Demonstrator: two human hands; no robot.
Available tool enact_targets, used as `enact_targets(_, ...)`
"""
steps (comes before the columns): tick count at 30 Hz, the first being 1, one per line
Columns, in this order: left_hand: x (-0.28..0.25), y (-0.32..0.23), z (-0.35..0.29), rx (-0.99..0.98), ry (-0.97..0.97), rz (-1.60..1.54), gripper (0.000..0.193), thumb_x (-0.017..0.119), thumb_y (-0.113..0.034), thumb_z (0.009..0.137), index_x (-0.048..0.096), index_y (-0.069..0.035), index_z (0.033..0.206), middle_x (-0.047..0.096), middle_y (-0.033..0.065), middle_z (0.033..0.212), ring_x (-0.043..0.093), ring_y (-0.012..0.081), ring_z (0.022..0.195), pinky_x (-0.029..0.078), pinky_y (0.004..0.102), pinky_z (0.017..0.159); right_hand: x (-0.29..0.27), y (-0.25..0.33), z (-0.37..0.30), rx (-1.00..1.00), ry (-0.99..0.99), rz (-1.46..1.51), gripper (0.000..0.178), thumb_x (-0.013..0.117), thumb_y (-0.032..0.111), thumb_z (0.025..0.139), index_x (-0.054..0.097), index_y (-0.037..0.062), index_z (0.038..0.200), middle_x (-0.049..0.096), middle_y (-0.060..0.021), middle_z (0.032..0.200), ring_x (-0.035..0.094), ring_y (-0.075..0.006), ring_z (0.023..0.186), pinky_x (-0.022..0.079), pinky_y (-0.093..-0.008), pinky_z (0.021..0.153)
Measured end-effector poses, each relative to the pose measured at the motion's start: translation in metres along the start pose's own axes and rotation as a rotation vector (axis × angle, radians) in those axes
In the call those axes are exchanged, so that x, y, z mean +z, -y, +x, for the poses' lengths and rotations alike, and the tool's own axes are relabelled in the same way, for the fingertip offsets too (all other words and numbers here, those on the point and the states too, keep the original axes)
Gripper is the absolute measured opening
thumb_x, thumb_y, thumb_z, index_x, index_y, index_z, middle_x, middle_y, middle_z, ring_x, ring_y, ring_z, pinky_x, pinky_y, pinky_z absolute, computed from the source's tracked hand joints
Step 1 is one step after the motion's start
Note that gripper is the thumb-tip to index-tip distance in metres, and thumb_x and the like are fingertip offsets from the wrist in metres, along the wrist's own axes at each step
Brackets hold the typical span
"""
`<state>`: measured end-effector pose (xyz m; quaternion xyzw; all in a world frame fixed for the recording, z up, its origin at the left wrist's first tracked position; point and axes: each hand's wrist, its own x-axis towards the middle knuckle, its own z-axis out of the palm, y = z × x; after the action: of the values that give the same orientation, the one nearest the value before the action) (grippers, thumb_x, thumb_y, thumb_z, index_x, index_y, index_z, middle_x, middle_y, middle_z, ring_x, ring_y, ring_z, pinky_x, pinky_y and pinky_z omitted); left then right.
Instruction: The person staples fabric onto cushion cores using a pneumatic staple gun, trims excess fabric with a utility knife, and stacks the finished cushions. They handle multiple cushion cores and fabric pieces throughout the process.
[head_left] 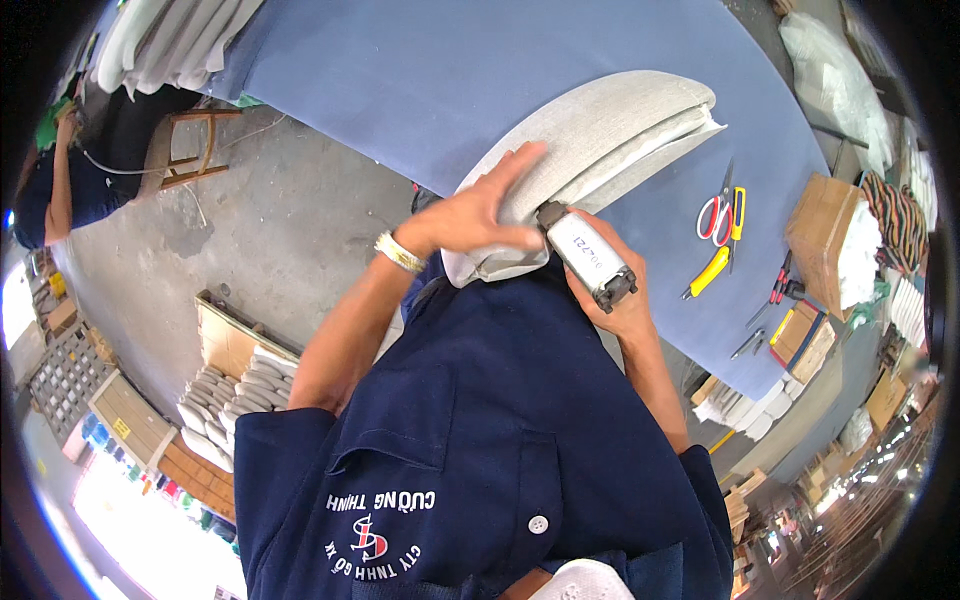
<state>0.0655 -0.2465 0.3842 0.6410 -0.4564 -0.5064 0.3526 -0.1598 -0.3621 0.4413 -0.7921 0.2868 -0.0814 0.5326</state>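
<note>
A curved, grey fabric-covered upholstered pad (pixel 590 125) lies across the edge of the blue table, its near end close against my shirt. White lining shows along its open right side. My left hand (pixel 472 215) rests on the near part of the pad, thumb and forefinger stretched apart; its other fingers are partly hidden. In my right hand (pixel 634 268) is a staple gun (pixel 590 258) with a pale body and dark ends. Its nose touches or nearly touches the pad beside my left thumb; I cannot tell which.
Red-handled scissors (pixel 716 215), a yellow cutter (pixel 708 272) and red-handled pliers (pixel 781 280) lie on the blue table (pixel 400 75) to the right. A cardboard box (pixel 820 232) stands beyond them. Grey pads (pixel 180 40) are stacked far left, near another person (pixel 100 165) and a wooden stool (pixel 205 150).
</note>
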Motion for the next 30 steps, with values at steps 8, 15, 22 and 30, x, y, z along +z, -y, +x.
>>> enact_targets(8, 0.018, 0.004, -0.012, -0.114, -0.09, 0.195, 0.103, 0.076, -0.044, 0.09, 0.016, -0.01, 0.166, 0.019, 0.0298, 0.169, 0.019, 0.0441, 0.157, 0.025, 0.0501, 0.127, 0.008, -0.006, 0.008, -0.088, -0.022, -0.054, 0.067, 0.074, 0.004, 0.075, 0.061, 0.0101, 0.14, 0.072, -0.0168, 0.125, 0.073, -0.0356, 0.108, 0.058, -0.0368, 0.09)
enact_targets(15, 0.032, -0.015, -0.024, -0.186, -0.295, 0.378, 0.085, 0.074, -0.033, 0.091, 0.03, -0.003, 0.159, 0.041, 0.03, 0.158, 0.045, 0.043, 0.144, 0.046, 0.0497, 0.113, 0.016, -0.005, 0.007, -0.156, -0.064, -0.081, 0.066, 0.074, 0.005, 0.076, 0.061, 0.007, 0.141, 0.071, -0.0166, 0.127, 0.073, -0.0343, 0.11, 0.058, -0.0361, 0.09)
enact_targets(22, 0.037, -0.016, -0.025, -0.18, -0.332, 0.444, 0.084, 0.074, -0.033, 0.09, 0.032, -0.005, 0.158, 0.043, 0.027, 0.158, 0.049, 0.0424, 0.141, 0.051, 0.0512, 0.108, 0.009, -0.007, 0.002, -0.141, -0.013, -0.114, 0.067, 0.075, 0.008, 0.077, 0.06, 0.0073, 0.142, 0.071, -0.0176, 0.128, 0.074, -0.0318, 0.108, 0.058, -0.0351, 0.089)
enact_targets(30, 0.048, -0.015, -0.026, -0.168, -0.383, 0.47, 0.086, 0.077, -0.028, 0.086, 0.035, -0.004, 0.157, 0.044, 0.0242, 0.158, 0.051, 0.0412, 0.14, 0.053, 0.049, 0.106, -0.001, -0.002, 0.004, -0.034, 0.113, -0.044, 0.065, 0.074, 0.009, 0.078, 0.061, 0.0072, 0.141, 0.071, -0.0156, 0.128, 0.073, -0.0319, 0.111, 0.058, -0.0348, 0.09)
